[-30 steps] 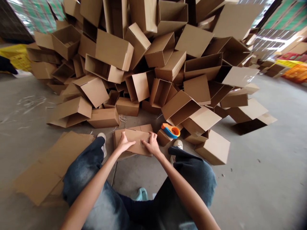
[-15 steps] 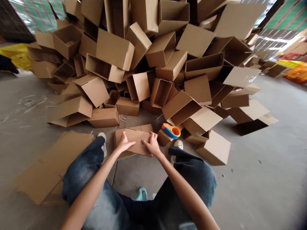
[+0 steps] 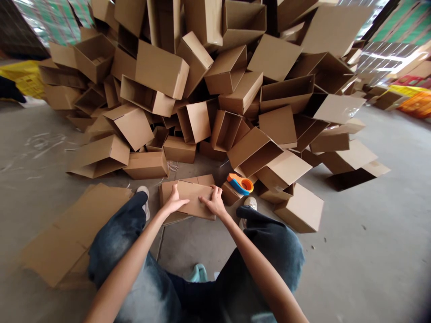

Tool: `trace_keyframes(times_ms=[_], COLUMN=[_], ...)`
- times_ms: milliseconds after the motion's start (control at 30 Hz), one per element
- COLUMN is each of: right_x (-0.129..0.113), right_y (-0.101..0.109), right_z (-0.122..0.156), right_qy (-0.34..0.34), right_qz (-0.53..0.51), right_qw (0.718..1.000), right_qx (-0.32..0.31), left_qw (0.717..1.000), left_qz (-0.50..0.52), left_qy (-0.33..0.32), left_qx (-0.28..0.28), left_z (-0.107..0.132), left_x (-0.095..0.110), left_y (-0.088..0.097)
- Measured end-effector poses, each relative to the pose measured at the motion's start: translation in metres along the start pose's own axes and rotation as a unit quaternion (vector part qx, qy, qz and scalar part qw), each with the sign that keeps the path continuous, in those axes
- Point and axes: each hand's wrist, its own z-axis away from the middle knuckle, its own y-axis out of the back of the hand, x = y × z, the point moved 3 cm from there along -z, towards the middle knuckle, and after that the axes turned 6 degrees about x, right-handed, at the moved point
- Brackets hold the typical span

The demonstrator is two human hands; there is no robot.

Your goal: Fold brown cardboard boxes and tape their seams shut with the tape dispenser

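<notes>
Between my feet a cardboard box (image 3: 193,190) is held at its two ends. My left hand (image 3: 173,202) grips the left end, its thumb lying across the brown face and its fingers over the far edge. At the right end my right hand (image 3: 214,204) holds the same box, thumb pointing inward and fingers bent at the edge. Other cardboard shows behind and under the box, partly covered by it. Just right of my right hand, an orange and blue tape dispenser (image 3: 240,184) rests on a small carton (image 3: 230,194).
A high heap of open cartons (image 3: 161,67) rises in front of me. Flat cardboard sheets (image 3: 77,229) lie on the floor by my left leg. Yellow crates (image 3: 25,78) stand at far left, an orange crate (image 3: 417,102) at far right. Another person's foot (image 3: 32,102) shows at left.
The box and both hands have shifted very slightly to the right. Both hands keep their hold, and nothing else has visibly moved.
</notes>
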Motion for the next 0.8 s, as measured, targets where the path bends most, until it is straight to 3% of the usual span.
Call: trace_keyframes(times_ms=[267,433,800], right_x=[0.0,0.004,0.009], right_y=[0.006,0.002,-0.001], right_z=[0.001,0.0,-0.006], right_qy=[-0.044,-0.025,-0.012], right_qz=[0.017,0.006,-0.04], right_qw=[0.999,1.0,0.999], right_qx=[-0.001,0.015,0.01], left_qw=[0.999,0.999,0.999], left_qz=[0.016,0.012,0.041], left_qy=[-0.001,0.008,0.021], left_qx=[0.028,0.052,0.003], left_z=[0.006,0.006,-0.014], left_x=[0.002,0.004,-0.022], left_y=[-0.004,-0.004,-0.003])
